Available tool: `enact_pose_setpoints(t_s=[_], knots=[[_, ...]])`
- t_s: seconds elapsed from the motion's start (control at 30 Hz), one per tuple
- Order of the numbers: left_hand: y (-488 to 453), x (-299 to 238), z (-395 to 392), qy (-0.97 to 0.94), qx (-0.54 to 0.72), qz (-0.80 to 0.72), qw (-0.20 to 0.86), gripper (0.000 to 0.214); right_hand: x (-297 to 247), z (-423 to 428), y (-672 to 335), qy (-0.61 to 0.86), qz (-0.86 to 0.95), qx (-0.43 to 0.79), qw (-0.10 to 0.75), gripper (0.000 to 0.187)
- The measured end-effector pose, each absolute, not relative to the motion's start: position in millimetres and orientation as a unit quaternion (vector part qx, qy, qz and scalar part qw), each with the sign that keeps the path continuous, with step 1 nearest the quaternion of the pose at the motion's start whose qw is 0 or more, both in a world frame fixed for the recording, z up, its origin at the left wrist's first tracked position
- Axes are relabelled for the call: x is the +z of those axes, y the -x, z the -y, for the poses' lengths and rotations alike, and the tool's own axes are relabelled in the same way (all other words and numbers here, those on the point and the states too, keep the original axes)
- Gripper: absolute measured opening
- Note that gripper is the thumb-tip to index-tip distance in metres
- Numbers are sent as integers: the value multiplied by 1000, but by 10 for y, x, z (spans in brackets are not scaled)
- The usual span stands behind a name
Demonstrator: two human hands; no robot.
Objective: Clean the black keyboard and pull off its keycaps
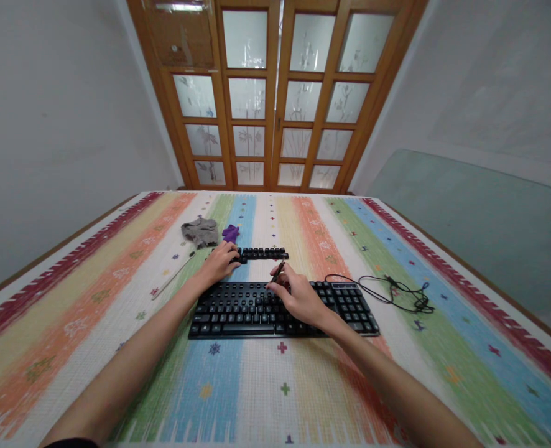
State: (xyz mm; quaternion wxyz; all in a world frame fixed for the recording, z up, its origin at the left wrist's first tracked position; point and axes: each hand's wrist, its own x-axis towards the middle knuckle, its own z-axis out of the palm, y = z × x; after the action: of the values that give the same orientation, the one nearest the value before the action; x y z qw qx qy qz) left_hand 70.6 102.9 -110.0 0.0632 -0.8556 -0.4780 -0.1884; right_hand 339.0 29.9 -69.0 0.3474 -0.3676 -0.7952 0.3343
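A black keyboard lies in front of me; the upper left rows show bare key stems where keycaps are off. Behind it, loose black keycaps are lined up in rows on the cloth. My left hand is at the left end of these rows, thumb and fingers closed around a keycap, partly hidden. Above the keyboard's middle, my right hand pinches a slim dark tool, tilted over the bare stems. Its exact kind is too small to make out.
A crumpled grey cloth and a small purple cloth lie behind the keycaps. A thin stick with a dark tip rests at left. The keyboard's cable is coiled at right. A striped tablecloth covers the table.
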Motion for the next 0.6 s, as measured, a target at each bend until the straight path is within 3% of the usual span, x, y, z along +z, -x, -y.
enact_pose_setpoints(t_s=[0.6], knots=[[-774,-969,-610,848,-262,461,-5,15,-931,-166,-3287,368,775,345,381,15]])
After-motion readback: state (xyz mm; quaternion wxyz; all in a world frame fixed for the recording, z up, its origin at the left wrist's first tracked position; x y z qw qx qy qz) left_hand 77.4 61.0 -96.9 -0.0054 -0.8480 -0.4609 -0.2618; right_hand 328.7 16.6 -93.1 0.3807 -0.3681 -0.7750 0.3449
